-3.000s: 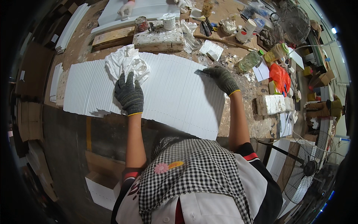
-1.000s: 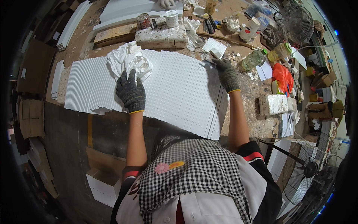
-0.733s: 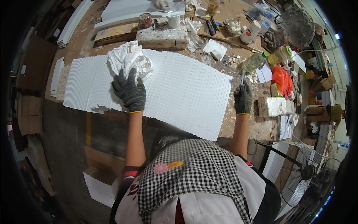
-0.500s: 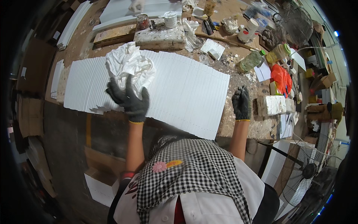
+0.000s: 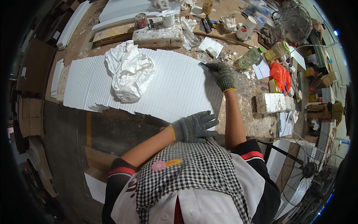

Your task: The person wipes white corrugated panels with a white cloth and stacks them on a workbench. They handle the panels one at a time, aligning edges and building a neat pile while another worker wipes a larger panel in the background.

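A row of overlapping white strips covers the front of the workbench. My left hand, in a dark grey knitted glove with a yellow cuff, is open with fingers stretched out at the near right end of the strips. My right hand, gloved the same way, is closed at their far right corner. A small dark flat piece sticks out from its fingertips; its kind cannot be made out. A crumpled white cloth lies on the strips, apart from both hands.
Behind the strips stand a paint-spattered white block, a red-brown can and a white can. Bottles, a red plastic bag and another white block crowd the right. Another person's gloved hand shows at the back.
My left hand has left the cloth and come right and nearer to the strips' near end. My right hand has moved left and farther away, onto the strips' far right corner.
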Motion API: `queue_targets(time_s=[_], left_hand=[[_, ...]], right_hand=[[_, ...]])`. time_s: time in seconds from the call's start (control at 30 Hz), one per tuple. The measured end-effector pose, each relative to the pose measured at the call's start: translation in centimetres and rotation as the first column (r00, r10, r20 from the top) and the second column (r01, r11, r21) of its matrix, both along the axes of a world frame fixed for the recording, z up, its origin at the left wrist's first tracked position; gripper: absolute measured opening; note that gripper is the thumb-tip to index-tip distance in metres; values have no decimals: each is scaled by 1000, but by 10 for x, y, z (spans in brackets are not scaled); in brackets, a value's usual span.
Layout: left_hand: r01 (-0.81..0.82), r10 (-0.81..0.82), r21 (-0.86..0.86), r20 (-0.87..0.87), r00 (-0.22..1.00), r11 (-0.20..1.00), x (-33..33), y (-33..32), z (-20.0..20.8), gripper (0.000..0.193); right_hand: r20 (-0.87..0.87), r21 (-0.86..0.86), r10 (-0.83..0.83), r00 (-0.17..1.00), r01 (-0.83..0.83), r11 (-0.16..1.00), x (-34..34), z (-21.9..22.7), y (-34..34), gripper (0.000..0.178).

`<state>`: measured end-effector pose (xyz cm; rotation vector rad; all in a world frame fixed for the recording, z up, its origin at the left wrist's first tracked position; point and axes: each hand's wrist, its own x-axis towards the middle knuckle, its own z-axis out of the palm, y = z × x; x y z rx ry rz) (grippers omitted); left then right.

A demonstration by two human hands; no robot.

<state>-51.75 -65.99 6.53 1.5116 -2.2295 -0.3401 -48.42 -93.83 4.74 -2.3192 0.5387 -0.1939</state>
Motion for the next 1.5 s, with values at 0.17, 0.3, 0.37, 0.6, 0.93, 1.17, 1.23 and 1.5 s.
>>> queue_targets(time_s=[0.17,0.3,0.37,0.6,0.93,1.17,1.23,1.5], left_hand=[[32,-29,-30,94,995,999,-2,-5,-9,50],[26,-18,-70,108,994,997,-3,-5,-16,44],[21,-11,-86,115,993,996,-4,-5,-17,43],[-13,16,-43,75,997,999,-6,-4,-20,39],[-26,29,-30,105,994,999,-7,-3,-23,41],[-40,45,-95,46,998,995,-7,-2,-30,41],[-42,45,-93,31,999,995,-7,-3,-32,41],[-30,32,-76,30,999,997,-6,-3,-30,39]], right_hand=[[-60,-43,101,993,-104,994,-1,-8,-11,33],[-21,172,26,999,-22,985,1,-7,-14,35],[2,139,18,1000,-18,990,2,-7,-14,34],[-88,-120,99,991,-109,987,4,-14,-15,34],[-65,10,80,995,-79,997,6,-3,-10,40],[-157,40,99,983,-94,995,2,7,-4,38],[-120,8,104,987,-103,995,1,9,-2,37],[-36,141,85,996,-80,987,7,10,-8,35]])
